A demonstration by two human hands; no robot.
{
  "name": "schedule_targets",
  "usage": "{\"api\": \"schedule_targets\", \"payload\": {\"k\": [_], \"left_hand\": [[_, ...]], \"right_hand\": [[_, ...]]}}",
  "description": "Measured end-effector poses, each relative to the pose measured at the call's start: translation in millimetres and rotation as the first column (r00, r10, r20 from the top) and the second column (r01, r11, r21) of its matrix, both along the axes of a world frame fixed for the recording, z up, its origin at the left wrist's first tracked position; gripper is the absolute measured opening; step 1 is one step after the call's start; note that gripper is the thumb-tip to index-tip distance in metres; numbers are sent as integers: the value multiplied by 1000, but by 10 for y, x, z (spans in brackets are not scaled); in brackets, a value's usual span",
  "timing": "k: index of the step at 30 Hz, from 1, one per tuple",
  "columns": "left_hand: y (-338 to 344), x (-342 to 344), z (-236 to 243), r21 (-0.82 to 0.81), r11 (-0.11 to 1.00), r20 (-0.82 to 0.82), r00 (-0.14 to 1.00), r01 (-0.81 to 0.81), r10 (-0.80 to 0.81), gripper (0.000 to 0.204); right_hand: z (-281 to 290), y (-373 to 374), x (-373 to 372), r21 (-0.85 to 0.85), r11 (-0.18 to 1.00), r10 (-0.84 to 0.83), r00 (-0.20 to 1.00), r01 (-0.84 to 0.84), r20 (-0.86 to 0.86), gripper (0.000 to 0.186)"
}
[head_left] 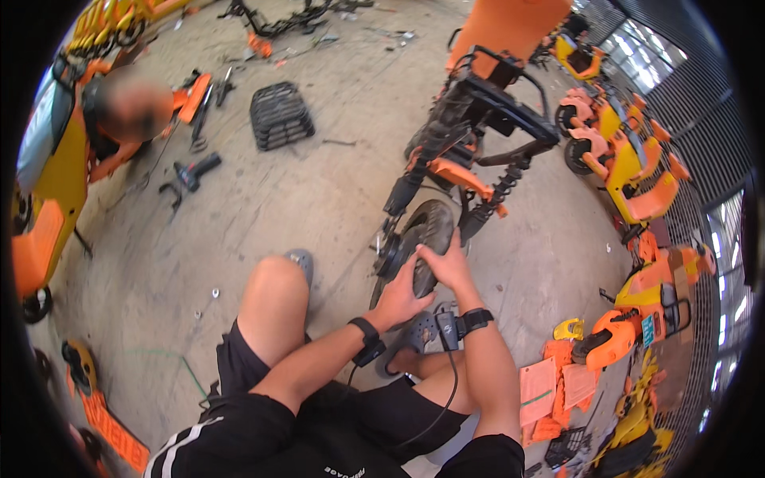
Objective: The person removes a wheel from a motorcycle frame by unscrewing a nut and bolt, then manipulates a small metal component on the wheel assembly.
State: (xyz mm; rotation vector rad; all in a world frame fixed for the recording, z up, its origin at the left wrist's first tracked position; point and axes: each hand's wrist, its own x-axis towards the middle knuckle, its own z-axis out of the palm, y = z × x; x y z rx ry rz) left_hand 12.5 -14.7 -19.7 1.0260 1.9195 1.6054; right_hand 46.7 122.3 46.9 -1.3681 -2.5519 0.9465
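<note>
In front of me stands a partly stripped scooter with a black frame [498,107] and an orange panel on top. Its black wheel [435,226] is low in the middle of the view, below a spring shock absorber [504,190] and a short orange part [460,177]. My left hand [401,296] grips the near side of the tyre, beside the wheel hub [389,256]. Round the tyre's right side curls my right hand [448,263], thumbs of both hands near each other. Some fingertips are hidden behind the tyre. Both wrists wear black bands with cables.
A black basket [280,115] and a cordless power tool [196,170] lie on the floor ahead to the left. Another person [131,111] crouches by a yellow scooter at left. Orange panels [540,390] and parked scooters [637,179] line the right.
</note>
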Motion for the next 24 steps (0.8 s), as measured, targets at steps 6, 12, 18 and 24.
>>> {"api": "schedule_targets", "payload": {"k": [6, 12, 18, 24], "left_hand": [[-73, -180, 330, 71, 995, -249, 965, -69, 84, 74], [-34, -165, 1565, 569, 778, -477, 877, 265, 51, 25], [-665, -52, 2745, 451, 399, -767, 575, 799, -284, 23], [-822, 319, 2533, 665, 410, -578, 778, 625, -248, 38]], "right_hand": [[3, 88, -18, -7, 999, 38, 999, -38, -20, 114], [29, 194, -27, -142, 989, 42, 997, -32, 68, 111], [309, 34, 53, -134, 991, -5, 998, 12, 55, 112], [94, 163, 143, -93, 993, 74, 995, -69, 60, 117]]}}
